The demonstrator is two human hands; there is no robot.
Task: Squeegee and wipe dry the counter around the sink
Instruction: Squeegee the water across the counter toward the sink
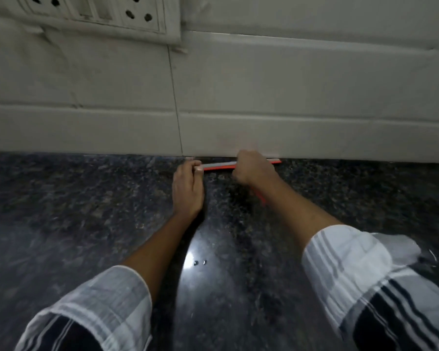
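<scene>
Far left: just dark speckled counter (61,198) meeting the pale tiled wall (86,84), with a socket plate (94,11) up top. No sink in view, so I can't say where it sits relative to all this.

Left hand (188,188): reaching to the back edge, fingertips pinching the left tip of the squeegee (218,165). Fingers are curled round that end, not flat on the stone.

Squeegee: lying along the very back of the counter, right where it meets the wall, orange body with a pale strip on top. Its handle (260,196) pokes back toward the person under the right wrist (only a sliver of orange shows).

Right hand (255,169): fist wrapped over the middle of the tool, knuckles up, gripping firmly.

Sleeves: striped white and dark, rolled up on both arms.

Progress: looks to me like the start of a pull stroke from the wall. The counter has a shiny glare patch (195,259) near the front, maybe wet, hard to tell through the blur.

Left to do: probably most of it. I see no cloth anywhere, so the wipe-dry part doesn't seem started.
</scene>
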